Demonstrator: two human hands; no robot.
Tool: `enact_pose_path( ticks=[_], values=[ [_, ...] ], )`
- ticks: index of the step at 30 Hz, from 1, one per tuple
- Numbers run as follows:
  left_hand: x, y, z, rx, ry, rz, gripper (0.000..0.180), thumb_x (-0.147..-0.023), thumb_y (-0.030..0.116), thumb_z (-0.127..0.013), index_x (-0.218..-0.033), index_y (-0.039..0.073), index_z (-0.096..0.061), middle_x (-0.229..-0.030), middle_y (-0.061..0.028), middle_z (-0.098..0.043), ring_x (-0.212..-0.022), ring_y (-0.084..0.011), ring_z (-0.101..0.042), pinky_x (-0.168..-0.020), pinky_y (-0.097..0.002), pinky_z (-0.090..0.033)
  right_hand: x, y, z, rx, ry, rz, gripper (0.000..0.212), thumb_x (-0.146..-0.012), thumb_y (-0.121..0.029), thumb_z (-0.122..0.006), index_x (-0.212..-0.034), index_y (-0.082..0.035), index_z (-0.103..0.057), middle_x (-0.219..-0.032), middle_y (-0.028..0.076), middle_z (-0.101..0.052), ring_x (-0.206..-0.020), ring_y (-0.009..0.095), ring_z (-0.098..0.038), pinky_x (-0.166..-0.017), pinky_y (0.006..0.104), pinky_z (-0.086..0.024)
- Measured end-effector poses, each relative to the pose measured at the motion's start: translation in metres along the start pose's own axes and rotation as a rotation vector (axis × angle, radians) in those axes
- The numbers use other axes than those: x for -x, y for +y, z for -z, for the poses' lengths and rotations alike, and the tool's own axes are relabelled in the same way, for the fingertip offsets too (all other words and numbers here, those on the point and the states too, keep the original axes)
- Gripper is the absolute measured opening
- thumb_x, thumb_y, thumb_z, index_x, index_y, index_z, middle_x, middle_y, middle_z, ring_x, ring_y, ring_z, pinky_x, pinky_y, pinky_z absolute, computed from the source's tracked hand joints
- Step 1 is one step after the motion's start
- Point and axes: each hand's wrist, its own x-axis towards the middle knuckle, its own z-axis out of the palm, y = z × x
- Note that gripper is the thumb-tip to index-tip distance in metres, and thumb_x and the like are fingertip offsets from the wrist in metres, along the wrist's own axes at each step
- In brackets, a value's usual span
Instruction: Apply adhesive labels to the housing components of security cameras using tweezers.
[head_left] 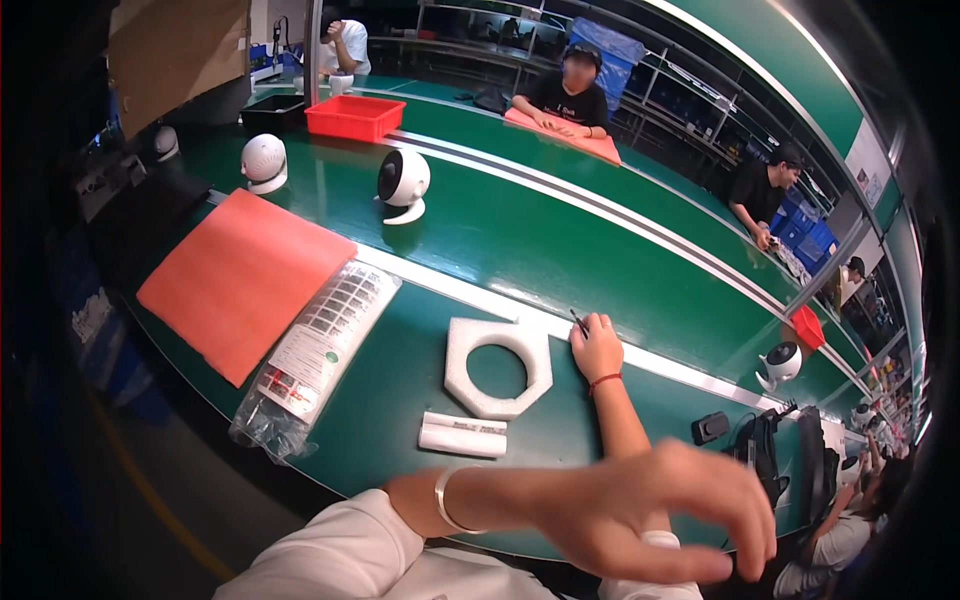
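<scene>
My right hand [597,347], with a red cord at the wrist, rests by the white strip at the table's far edge. Its fingers are closed on a slim dark pen-like thing [579,322]. Across my right forearm reaches my left hand [670,510], close to the camera, its fingers curved and apart with nothing seen in them. A white foam ring [460,378] with an angular outline lies left of my right hand. Just below that ring lies a pair of white cylinders [463,437], side by side.
To the left are an orange mat [245,280] and a plastic-wrapped printed packet [325,345]. White rounded devices [408,180] stand on the green belt beyond, near a red bin [355,118]. A black block [710,428] and black straps [760,445] lie right. Several people work nearby.
</scene>
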Motion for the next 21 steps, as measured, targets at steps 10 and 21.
enact_pose_path(
  ticks=[10, 21],
  values=[
    [0.022, 0.042, 0.031, 0.066, 0.348, -0.101, 0.058, -0.087, 0.036, -0.066, -0.126, -0.003, -0.049, -0.105, -0.0133, -0.066, -0.095, -0.024, -0.063, -0.093, -0.0364, -0.045, -0.009, -0.005, -0.008, -0.005, 0.005, 0.061, 0.016, -0.085, -0.025, -0.059, -0.089, -0.01, -0.054, -0.095, 0.015, -0.06, -0.074, 0.04, -0.062, -0.061, 0.0504, -0.05],
    [0.043, 0.061, -0.013, 0.078, 0.854, -0.048, 0.063, -0.09, 0.037, -0.061, -0.135, -0.002, -0.038, -0.107, -0.014, -0.066, -0.098, -0.0254, -0.064, -0.094, -0.0381, -0.046, -0.006, 0.0, 0.009, 0.041, -0.026, 0.02, 0.02, -0.085, -0.027, -0.062, -0.091, -0.009, -0.059, -0.095, 0.009, -0.062, -0.078, 0.033, -0.063, -0.063, 0.0423, -0.051]
  ],
)
